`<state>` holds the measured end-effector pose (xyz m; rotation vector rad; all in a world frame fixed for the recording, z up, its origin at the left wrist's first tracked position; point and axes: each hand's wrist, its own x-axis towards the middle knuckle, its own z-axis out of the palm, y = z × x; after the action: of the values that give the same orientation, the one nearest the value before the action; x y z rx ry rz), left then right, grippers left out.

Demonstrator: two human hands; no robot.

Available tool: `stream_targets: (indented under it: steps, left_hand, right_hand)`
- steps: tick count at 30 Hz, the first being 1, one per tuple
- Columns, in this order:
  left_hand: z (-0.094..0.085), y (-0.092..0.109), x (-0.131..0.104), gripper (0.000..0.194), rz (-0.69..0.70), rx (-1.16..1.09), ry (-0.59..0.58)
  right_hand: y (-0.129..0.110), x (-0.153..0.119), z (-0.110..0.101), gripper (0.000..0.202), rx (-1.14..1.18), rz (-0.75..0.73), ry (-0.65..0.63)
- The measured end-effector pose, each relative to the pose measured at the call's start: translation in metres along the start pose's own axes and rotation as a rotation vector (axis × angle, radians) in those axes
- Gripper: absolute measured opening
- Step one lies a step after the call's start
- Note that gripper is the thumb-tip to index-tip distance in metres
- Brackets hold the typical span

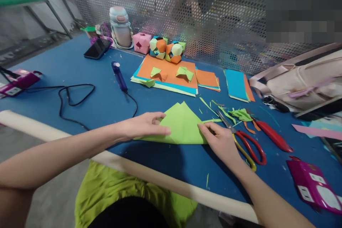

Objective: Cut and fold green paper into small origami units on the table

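A lime-green sheet of paper [181,124], folded into a triangle with two peaks at the top, lies on the blue table in front of me. My left hand [149,125] rests over its left part, fingers stretched out and apart. At the right corner, my right hand [217,137] pinches the paper's edge between thumb and fingers. Just beyond that hand lie scissors [244,144] with red and yellow handles, blades among thin green paper strips [210,107]. A red-handled cutter [275,136] is farther right.
Stacked coloured paper [171,69] carries small folded pieces; paper balls [175,51] stand behind. A corded blue tool [119,76] lies left, near a phone [97,48] and bottle [120,28]. On the right are a bag [301,74] and purple case [314,185]. Perforated metal closes the back.
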<state>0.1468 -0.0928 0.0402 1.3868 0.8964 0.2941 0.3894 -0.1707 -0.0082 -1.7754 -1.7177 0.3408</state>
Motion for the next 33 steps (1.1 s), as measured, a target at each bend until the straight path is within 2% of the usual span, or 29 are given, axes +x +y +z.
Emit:
stream_targets:
  steps: [3,6,13,21,26,30,33]
  left_hand:
    - [0.0,-0.005,-0.004,0.034,-0.008,0.33,-0.05]
    - [-0.001,-0.01,0.0,0.017,0.044,0.487,0.035]
    - [-0.005,-0.014,0.008,0.019,-0.07,0.435,0.173]
    - [-0.011,-0.011,0.007,0.025,-0.129,0.428,0.177]
    - [-0.012,-0.011,0.007,0.025,-0.13,0.473,0.177]
    - [-0.012,-0.012,0.009,0.033,-0.127,0.519,0.17]
    - [-0.012,-0.017,0.008,0.035,-0.076,0.566,0.166]
  right_hand:
    - [0.001,0.0,-0.001,0.037,0.003,-0.008,0.004]
    - [0.0,0.001,-0.002,0.035,-0.012,-0.01,0.041]
    - [0.01,0.006,0.006,0.039,-0.166,-0.045,0.064]
    - [0.016,0.01,0.014,0.048,-0.384,-0.098,0.025]
    - [0.015,0.012,0.011,0.043,-0.397,-0.09,-0.029]
    - [0.012,0.014,0.008,0.037,-0.399,-0.06,-0.095]
    - [0.011,0.015,0.006,0.036,-0.389,-0.061,-0.113]
